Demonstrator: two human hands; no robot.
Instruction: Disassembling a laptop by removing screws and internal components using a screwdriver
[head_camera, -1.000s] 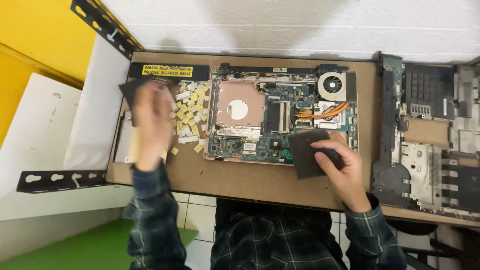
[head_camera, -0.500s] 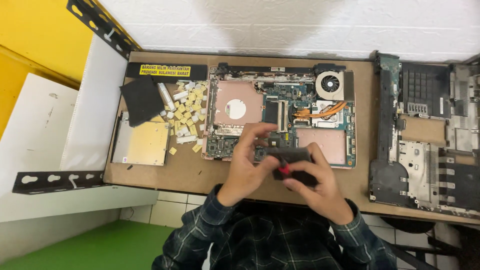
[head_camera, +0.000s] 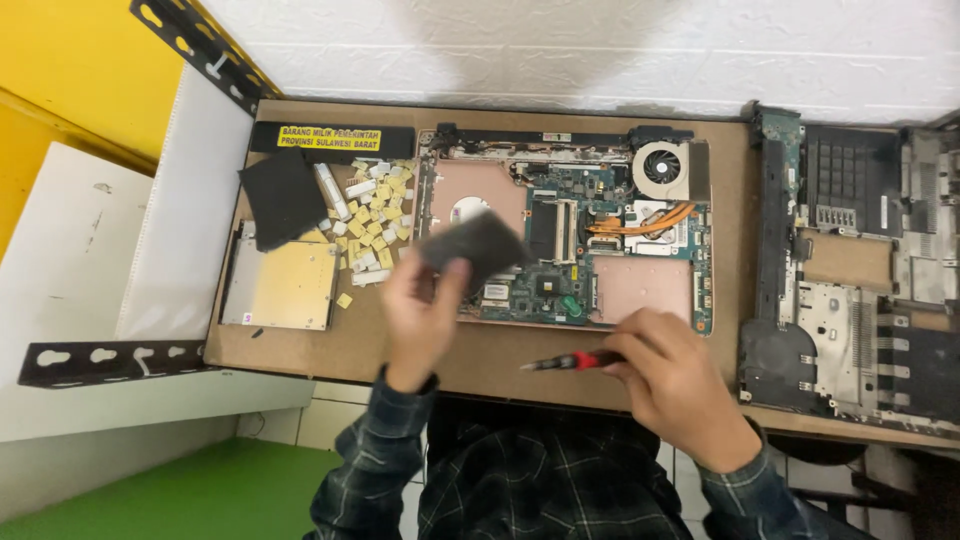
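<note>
Left hand (head_camera: 420, 315): pinches a blurred dark grey pad (head_camera: 472, 245), raised over the motherboard (head_camera: 565, 245), hiding its left part. Right hand (head_camera: 675, 385): closed around a red-handled screwdriver (head_camera: 570, 361), handle mostly covered, tip indistinct, above the desk edge.

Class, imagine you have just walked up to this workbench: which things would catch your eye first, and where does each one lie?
First the opened laptop base in the middle of the brown board, its green circuit board and round fan bare. In front of it the left hand lifts a dark grey flat piece, while the right hand grips a red-handled screwdriver. To the left lies a heap of small yellow and white bits.
</note>
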